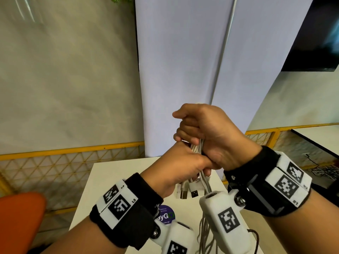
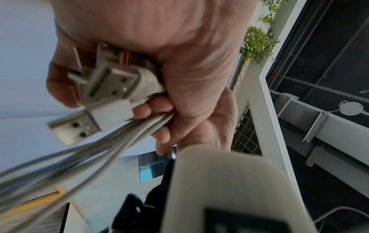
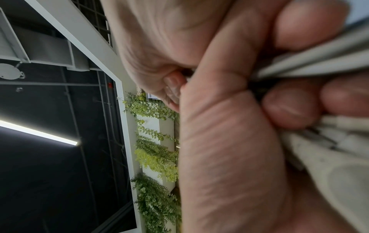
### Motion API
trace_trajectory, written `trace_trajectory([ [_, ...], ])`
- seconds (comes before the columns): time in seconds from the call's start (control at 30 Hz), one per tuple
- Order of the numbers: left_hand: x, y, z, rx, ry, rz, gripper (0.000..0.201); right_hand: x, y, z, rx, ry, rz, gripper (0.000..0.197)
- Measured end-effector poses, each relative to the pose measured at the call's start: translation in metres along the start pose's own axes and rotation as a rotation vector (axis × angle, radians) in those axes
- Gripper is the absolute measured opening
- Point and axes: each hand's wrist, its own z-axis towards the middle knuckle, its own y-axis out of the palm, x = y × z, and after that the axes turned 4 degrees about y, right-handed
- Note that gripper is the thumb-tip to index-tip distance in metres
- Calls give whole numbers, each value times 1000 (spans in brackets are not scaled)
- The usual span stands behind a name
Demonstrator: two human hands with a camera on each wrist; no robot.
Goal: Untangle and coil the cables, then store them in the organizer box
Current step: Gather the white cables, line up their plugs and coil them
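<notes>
Both hands are raised above the white table (image 1: 110, 180), gripping one bundle of white cables (image 1: 197, 147). My right hand (image 1: 207, 132) is fisted round the upper part of the bundle. Just below it, my left hand (image 1: 178, 167) grips the bundle near its plug ends. Two USB plugs (image 1: 189, 193) stick out under the left hand; the left wrist view shows these USB plugs (image 2: 79, 123) close up beside the curled fingers. Loose cable strands (image 1: 205, 233) hang down toward the table. In the right wrist view the cables (image 3: 319, 63) run between the fingers. No organizer box is in view.
A round purple sticker (image 1: 166, 214) lies on the table. A small white block (image 1: 178, 191) sits behind the plugs. An orange seat (image 1: 20, 215) stands at the left. A yellow mesh railing (image 1: 69, 162) runs behind the table, with pale curtains (image 1: 183, 70) beyond.
</notes>
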Motion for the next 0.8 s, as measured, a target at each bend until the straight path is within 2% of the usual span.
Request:
trace_trajectory([
  [0.13, 5, 1, -1, 28, -9, 7, 27, -6, 1, -1, -9, 5, 29, 48],
  [0.27, 8, 1, -2, 73, -29, 23, 25, -8, 0, 2, -35, 54, 20, 54],
  [0.43, 9, 0, -3, 27, -61, 25, 33, -14, -1, -4, -100, 56, 63, 53],
  [0.6, 8, -3, -3, 10, -72, 51, 32, -16, 4, -7, -64, -4, 90, 55],
  [0.73, 14, -8, -4, -16, -21, 92, 23, -17, 7, -7, -49, -21, 64, 54],
  [0.8, 17, -10, -3, -7, 30, 109, 26, -18, 7, -6, -55, -26, 45, 55],
])
